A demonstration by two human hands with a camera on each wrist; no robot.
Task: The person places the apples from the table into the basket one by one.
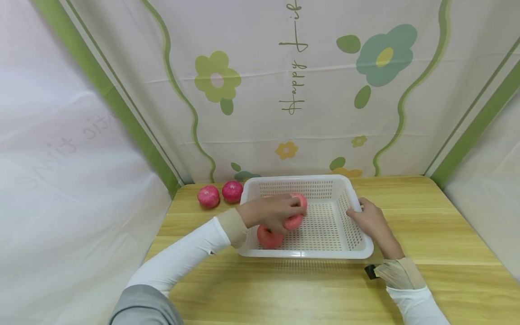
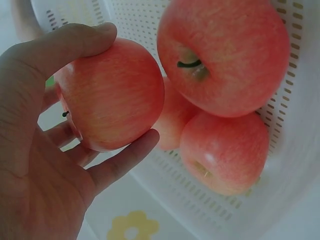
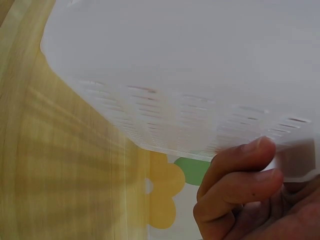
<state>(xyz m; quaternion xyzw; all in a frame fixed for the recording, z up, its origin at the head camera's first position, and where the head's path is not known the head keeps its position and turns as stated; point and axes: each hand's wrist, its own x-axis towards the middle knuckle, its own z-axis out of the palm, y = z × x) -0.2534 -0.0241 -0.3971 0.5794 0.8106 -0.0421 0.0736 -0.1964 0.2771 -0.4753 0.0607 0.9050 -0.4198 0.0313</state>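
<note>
My left hand (image 1: pixel 273 212) reaches over the left half of a white plastic basket (image 1: pixel 300 253) and holds a red apple (image 2: pixel 115 95) between thumb and fingers. In the left wrist view, a large apple (image 2: pixel 230 55) with a dark stem lies beside the held one, with another apple (image 2: pixel 225 152) below it and one more partly hidden behind. From the head view, a red apple (image 1: pixel 270 237) shows just in front of the left hand. My right hand (image 1: pixel 370 221) grips the basket's right rim, its fingers (image 3: pixel 245 170) curled against the outer wall.
Two darker pink-red round fruits (image 1: pixel 208 197) (image 1: pixel 233 192) sit on the wooden table (image 1: pixel 308 293), left of the basket. A printed cloth (image 1: pixel 252 135) with flowers hangs behind the table's back edge. More white cloth (image 1: pixel 81 180) hangs at the left side.
</note>
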